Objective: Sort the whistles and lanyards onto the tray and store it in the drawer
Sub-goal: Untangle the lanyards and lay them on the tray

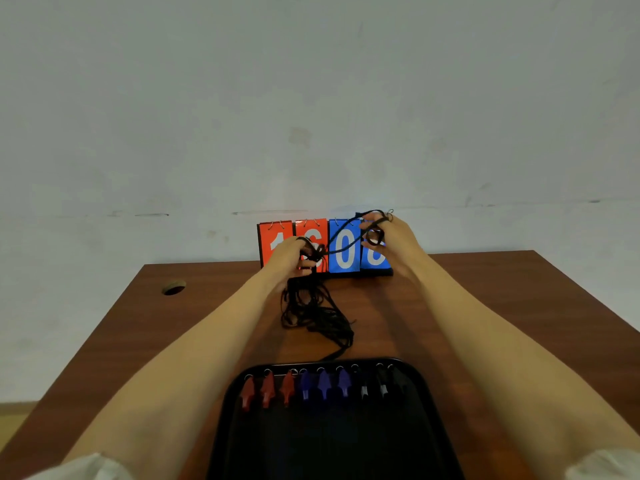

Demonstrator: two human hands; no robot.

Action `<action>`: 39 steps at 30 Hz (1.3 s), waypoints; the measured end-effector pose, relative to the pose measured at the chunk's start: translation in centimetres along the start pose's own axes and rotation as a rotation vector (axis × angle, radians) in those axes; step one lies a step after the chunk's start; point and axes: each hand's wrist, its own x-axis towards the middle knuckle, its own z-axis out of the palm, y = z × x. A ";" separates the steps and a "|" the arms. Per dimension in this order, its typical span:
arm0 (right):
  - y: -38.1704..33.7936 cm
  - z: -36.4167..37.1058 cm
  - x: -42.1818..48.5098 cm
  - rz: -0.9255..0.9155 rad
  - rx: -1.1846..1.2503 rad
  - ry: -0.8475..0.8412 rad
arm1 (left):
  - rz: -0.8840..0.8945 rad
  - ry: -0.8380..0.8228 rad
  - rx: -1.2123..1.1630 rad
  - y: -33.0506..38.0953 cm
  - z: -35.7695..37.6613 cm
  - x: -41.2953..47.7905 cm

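Left hand (285, 259): beyond the tray (329, 445), left of its centreline, raised off the desk (485, 306). Its fingers are curled round a bunch of black lanyards (311, 313).
Right hand (393, 239): beyond the tray's right half, a bit higher. Its fingers are hooked through a loop of one strand (341, 245); exact pinch hard to tell.
The strand spans hand to hand, roughly left-right, rising toward the right.
The rest of the lanyards hangs from the left hand and piles on the desk between the hands and the tray's far rim. The pile's long axis runs far-to-near, skewed right, and one tail reaches that rim.
On the tray, one row sits along the far rim, left to right: three red whistles (267, 389), three blue whistles (323, 384), three black whistles (382, 384). Each one's long axis runs far-near, ring end toward the far rim. The tray floor nearer than the row is bare.
The scoreboard (341, 266) stands beyond the tray at the desk's far edge, just behind both hands.
Wood shows left and right of the tray out to both side edges of the desk, with a forearm crossing it on each side. A round hole (173, 287) sits beyond the tray, far left.
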 end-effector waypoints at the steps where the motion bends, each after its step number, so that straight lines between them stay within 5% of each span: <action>1: -0.4 0.3 -0.2 -0.008 0.017 -0.021 | 0.011 -0.024 -0.040 0.4 0.3 -0.4; 6: 0.1 1.0 -0.6 0.075 0.414 -0.134 | 0.121 -0.056 -0.099 2.4 0.7 -0.7; 10: 0.6 0.8 -0.5 0.208 0.780 -0.101 | -0.083 -0.040 -0.571 3.5 0.3 -0.7; 12: 0.6 0.7 -0.6 0.272 0.752 -0.124 | -0.115 -0.015 -0.778 3.5 0.1 -0.8; 14: 1.2 0.8 -0.6 0.292 0.412 -0.118 | -0.095 0.012 -0.845 3.7 -0.3 -0.8; 17: 2.1 1.1 -0.5 0.201 -0.289 0.008 | -0.105 0.122 -0.465 3.6 -1.1 -0.1; 19: 2.4 0.6 -0.5 0.100 -0.511 0.119 | -0.117 0.218 -0.069 2.8 -2.1 0.5; 21: 2.5 0.0 -0.5 0.044 -0.534 0.207 | -0.077 0.329 0.142 1.9 -3.3 1.3; 26: 0.9 -0.9 -0.7 -0.131 -0.333 0.363 | -0.128 0.480 -0.247 -0.2 -4.4 2.5; 29: 0.0 -1.5 -0.5 -0.173 -0.204 0.442 | -0.129 0.526 -0.079 -1.8 -5.3 3.6; 34: -0.5 -1.5 0.1 -0.070 -0.217 0.209 | -0.301 0.311 0.549 -4.3 -3.9 2.0; 36: -0.6 -0.8 -0.1 -0.050 -0.192 0.069 | -0.207 0.129 0.743 -4.5 -2.2 1.0; 39: -0.6 0.1 -0.6 -0.058 -0.103 -0.078 | 0.048 -0.185 0.683 -4.1 1.4 -0.3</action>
